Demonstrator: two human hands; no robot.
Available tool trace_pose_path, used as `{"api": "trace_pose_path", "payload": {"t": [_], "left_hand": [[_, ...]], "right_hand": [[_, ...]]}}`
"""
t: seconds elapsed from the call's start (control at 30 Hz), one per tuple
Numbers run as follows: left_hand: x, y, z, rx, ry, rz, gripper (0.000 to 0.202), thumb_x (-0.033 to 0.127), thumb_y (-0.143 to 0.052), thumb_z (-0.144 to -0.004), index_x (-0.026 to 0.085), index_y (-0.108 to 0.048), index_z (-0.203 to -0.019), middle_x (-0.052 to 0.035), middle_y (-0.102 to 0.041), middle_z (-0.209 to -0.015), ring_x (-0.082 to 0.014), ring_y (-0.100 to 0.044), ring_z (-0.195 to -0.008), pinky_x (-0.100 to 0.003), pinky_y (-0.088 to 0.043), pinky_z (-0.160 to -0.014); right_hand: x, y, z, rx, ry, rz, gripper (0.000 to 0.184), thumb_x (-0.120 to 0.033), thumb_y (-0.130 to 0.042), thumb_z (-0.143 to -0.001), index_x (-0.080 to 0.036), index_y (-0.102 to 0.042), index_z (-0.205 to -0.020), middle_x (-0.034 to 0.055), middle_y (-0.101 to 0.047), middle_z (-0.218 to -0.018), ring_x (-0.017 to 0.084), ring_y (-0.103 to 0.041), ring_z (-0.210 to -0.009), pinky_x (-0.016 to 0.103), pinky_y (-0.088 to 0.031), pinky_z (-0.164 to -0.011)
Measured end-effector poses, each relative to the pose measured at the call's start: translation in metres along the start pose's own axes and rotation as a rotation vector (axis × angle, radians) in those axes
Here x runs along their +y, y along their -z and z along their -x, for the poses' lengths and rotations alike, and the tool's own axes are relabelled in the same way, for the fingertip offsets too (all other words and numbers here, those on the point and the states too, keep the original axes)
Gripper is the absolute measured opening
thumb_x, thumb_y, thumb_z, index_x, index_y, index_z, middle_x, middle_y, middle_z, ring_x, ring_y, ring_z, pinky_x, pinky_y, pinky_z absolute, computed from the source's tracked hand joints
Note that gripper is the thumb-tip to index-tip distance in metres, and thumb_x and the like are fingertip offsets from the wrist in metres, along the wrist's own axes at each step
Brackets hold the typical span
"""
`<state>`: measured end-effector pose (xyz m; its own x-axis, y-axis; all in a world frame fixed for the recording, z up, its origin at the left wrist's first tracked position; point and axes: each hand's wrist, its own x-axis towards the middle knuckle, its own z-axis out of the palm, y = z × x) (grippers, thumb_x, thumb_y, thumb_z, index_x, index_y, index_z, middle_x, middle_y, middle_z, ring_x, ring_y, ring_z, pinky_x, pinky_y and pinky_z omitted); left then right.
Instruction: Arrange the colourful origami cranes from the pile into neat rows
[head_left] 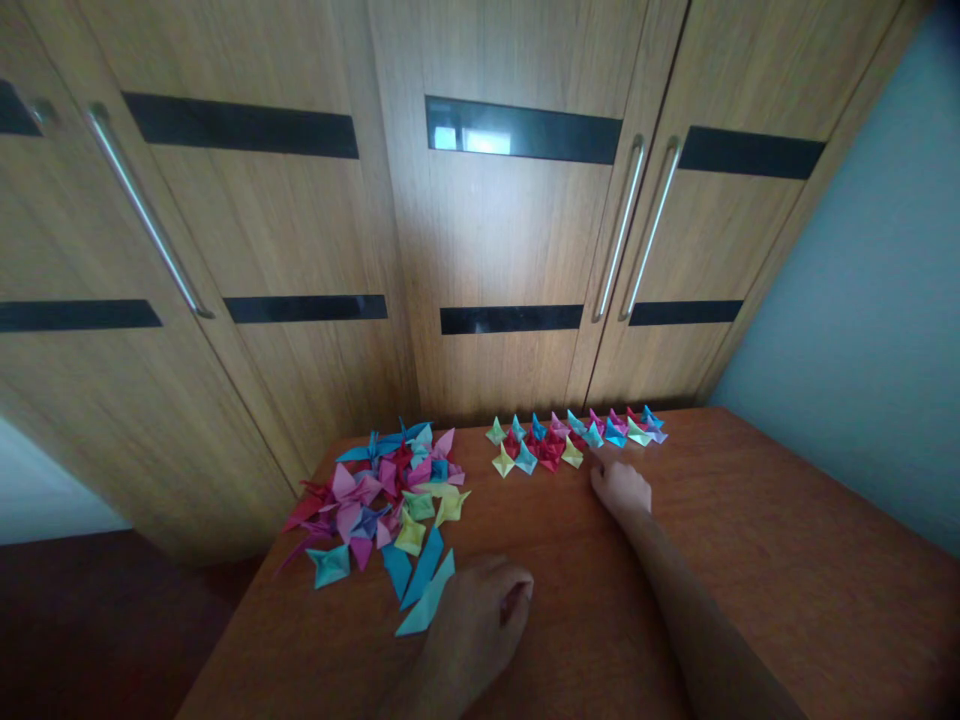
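Note:
Small folded-paper origami pieces [550,452] in several colours stand in rows near the back edge of the wooden table. My right hand [621,486] reaches to the right end of the front row, beside a yellow origami piece [572,453]. Its fingers are drawn together at the tips, and whatever may be between them is hidden. Lower down, my left hand [484,615] rests with fingers curled in, nothing visible in it. It lies against a light-teal folded paper strip [429,600], with blue folded paper strips [423,570] just beyond.
A loose heap of colourful folded-paper pieces [356,495] covers the table's left side. The wooden table [757,540] reaches to a wardrobe [517,240] with metal handles at the back. A pale wall [847,370] borders the right side.

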<state>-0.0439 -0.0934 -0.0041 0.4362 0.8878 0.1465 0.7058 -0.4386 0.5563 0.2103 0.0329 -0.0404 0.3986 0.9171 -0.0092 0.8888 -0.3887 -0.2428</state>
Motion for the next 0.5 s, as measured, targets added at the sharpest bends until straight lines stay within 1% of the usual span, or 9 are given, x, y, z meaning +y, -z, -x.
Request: {"api": "trace_pose_path", "payload": {"t": [0.1, 0.27, 0.4, 0.5], "left_hand": [[-0.0003, -0.0003, 0.0002, -0.008, -0.004, 0.006, 0.023, 0.016, -0.043, -0.082, 0.023, -0.064, -0.080, 0.0005, -0.061, -0.074, -0.0134, -0.055, -0.071, -0.022, -0.038, -0.064], [-0.0006, 0.0005, 0.0003, -0.010, 0.002, -0.001, 0.021, 0.015, -0.044, -0.081, 0.023, -0.064, -0.078, 0.0007, -0.062, -0.074, -0.0134, -0.055, -0.071, -0.022, -0.038, -0.062], [-0.0009, 0.0002, 0.0009, -0.009, -0.004, -0.005, 0.022, 0.016, -0.044, -0.082, 0.024, -0.065, -0.082, 0.0003, -0.063, -0.077, -0.0138, -0.055, -0.072, -0.022, -0.038, -0.064], [-0.0008, -0.0002, 0.0011, -0.001, -0.005, -0.010, 0.022, 0.016, -0.044, -0.083, 0.024, -0.064, -0.081, 0.0001, -0.063, -0.077, -0.0137, -0.056, -0.073, -0.022, -0.039, -0.064]], "right_hand": [[0.0010, -0.0005, -0.0017, 0.007, 0.020, 0.009, 0.046, -0.030, -0.039, -0.085, -0.029, -0.047, -0.131, 0.0124, -0.068, -0.097, 0.027, -0.065, -0.089, 0.038, -0.048, -0.074], [0.0025, -0.0011, -0.0043, 0.006, 0.001, 0.015, 0.044, -0.031, -0.039, -0.085, -0.026, -0.050, -0.127, 0.0133, -0.067, -0.095, 0.027, -0.065, -0.086, 0.037, -0.048, -0.073], [0.0031, -0.0012, -0.0047, 0.009, -0.009, 0.010, 0.044, -0.031, -0.039, -0.085, -0.027, -0.048, -0.128, 0.0121, -0.067, -0.095, 0.026, -0.065, -0.086, 0.036, -0.047, -0.073], [0.0038, -0.0017, -0.0040, 0.016, -0.002, -0.001, 0.045, -0.031, -0.040, -0.085, -0.028, -0.048, -0.129, 0.0110, -0.067, -0.094, 0.025, -0.065, -0.086, 0.035, -0.047, -0.073]]}}
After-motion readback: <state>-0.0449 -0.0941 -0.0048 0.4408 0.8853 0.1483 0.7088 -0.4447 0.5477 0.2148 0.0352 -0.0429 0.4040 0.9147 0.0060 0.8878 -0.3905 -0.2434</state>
